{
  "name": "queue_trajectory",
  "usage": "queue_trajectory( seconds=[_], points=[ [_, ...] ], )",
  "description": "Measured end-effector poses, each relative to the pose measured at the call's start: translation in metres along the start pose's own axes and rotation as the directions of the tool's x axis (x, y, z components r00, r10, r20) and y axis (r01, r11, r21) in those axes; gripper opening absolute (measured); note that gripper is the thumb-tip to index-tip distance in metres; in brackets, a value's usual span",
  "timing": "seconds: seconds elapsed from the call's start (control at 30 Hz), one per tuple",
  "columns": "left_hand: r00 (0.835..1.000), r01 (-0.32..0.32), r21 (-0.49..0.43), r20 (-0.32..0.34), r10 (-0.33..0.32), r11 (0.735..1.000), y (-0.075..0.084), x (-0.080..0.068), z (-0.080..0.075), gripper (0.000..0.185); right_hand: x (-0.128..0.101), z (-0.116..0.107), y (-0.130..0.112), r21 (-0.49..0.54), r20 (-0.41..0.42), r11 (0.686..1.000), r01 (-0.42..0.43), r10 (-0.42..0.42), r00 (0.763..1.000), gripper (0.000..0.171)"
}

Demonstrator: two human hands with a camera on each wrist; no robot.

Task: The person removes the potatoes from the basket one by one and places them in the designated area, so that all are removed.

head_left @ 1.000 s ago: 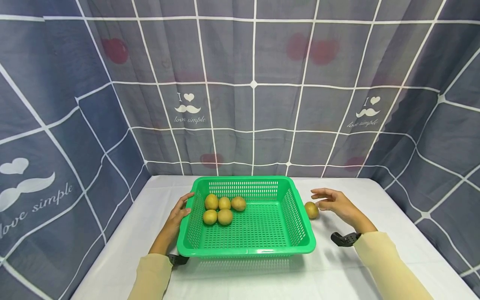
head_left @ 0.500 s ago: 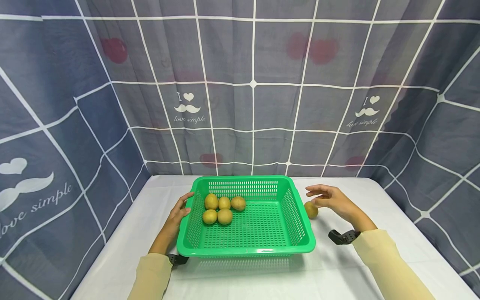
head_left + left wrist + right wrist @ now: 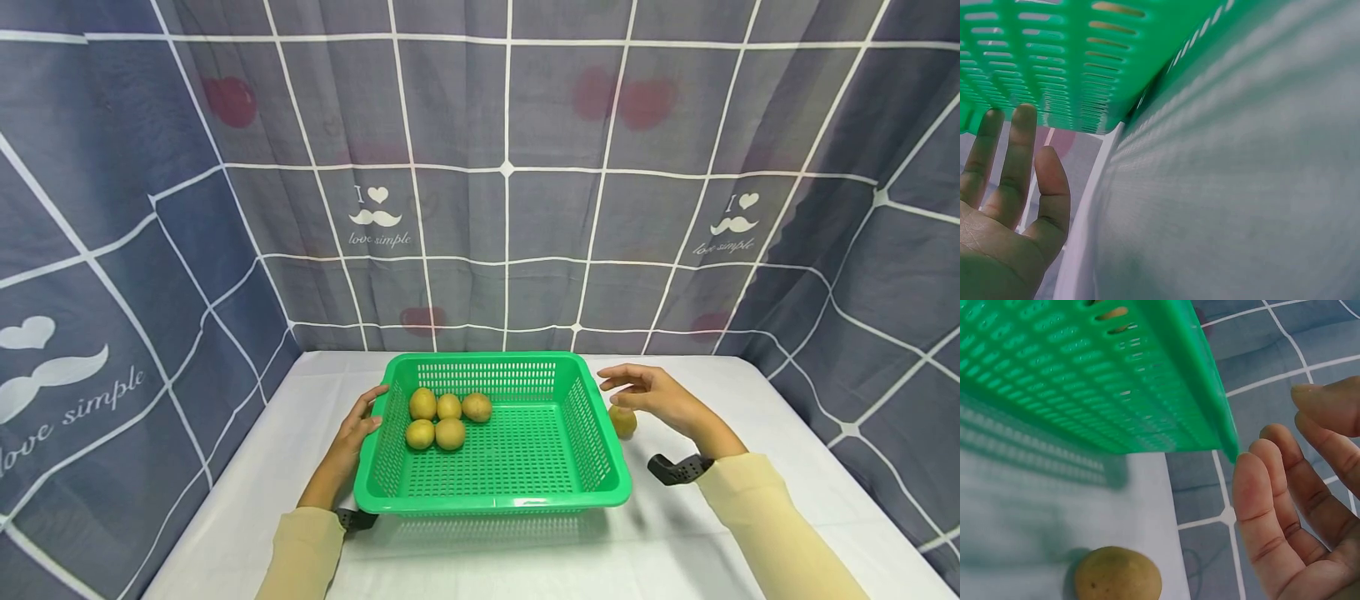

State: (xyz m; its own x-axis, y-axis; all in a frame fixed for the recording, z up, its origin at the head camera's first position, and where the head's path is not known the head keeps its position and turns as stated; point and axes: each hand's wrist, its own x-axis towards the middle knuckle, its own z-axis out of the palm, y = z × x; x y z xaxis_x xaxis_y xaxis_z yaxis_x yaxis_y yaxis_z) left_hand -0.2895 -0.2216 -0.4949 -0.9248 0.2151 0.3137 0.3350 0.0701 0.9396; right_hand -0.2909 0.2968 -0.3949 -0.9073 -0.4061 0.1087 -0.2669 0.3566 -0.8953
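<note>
A green slotted plastic basket (image 3: 600,483) stands on the white table and holds several yellow-brown kiwis (image 3: 447,419) at its far left. One more kiwi (image 3: 623,421) (image 3: 1117,574) lies on the table just right of the basket. My right hand (image 3: 647,392) hovers over that kiwi with its fingers (image 3: 1266,512) spread, holding nothing. My left hand (image 3: 356,429) rests with straight fingers (image 3: 1019,150) against the basket's left wall (image 3: 1054,56).
A white cloth covers the table (image 3: 480,558). Blue-grey checked curtains (image 3: 510,208) close off the back and both sides. A black wrist camera mount (image 3: 675,468) sits under each forearm.
My right hand has slid left and a little away from me, from beside the loose kiwi to above it. The left hand, basket and kiwis have stayed put.
</note>
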Motion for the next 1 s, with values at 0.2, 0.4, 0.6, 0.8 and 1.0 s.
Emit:
queue_trajectory(
  seconds=[0.2, 0.4, 0.6, 0.8, 1.0],
  points=[
    [1.0, 0.011, 0.007, -0.002, -0.011, 1.0, 0.0, 0.0, 0.0, 0.056, 0.004, 0.005, -0.006, 0.032, 0.021, 0.999, 0.03, -0.03, 0.999, 0.051],
    [1.0, -0.003, -0.004, -0.001, 0.003, 1.0, 0.0, 0.001, 0.001, 0.056, 0.009, 0.009, -0.013, 0.086, 0.07, 0.996, 0.031, -0.037, 0.997, 0.052],
    [1.0, -0.012, -0.012, -0.004, 0.012, 1.0, 0.0, 0.001, 0.001, 0.055, 0.015, 0.015, -0.019, 0.098, 0.111, 0.995, 0.01, -0.021, 0.994, 0.055],
    [0.999, -0.045, -0.035, 0.006, 0.045, 0.998, -0.002, 0.0, 0.001, 0.053, 0.023, 0.022, -0.018, 0.082, 0.124, 0.997, 0.004, -0.014, 0.992, 0.055],
    [0.999, -0.033, -0.027, 0.0, 0.033, 0.999, -0.002, 0.001, 0.001, 0.054, 0.029, 0.026, -0.019, 0.08, 0.131, 0.997, 0.0, -0.011, 0.991, 0.057]
  ],
)
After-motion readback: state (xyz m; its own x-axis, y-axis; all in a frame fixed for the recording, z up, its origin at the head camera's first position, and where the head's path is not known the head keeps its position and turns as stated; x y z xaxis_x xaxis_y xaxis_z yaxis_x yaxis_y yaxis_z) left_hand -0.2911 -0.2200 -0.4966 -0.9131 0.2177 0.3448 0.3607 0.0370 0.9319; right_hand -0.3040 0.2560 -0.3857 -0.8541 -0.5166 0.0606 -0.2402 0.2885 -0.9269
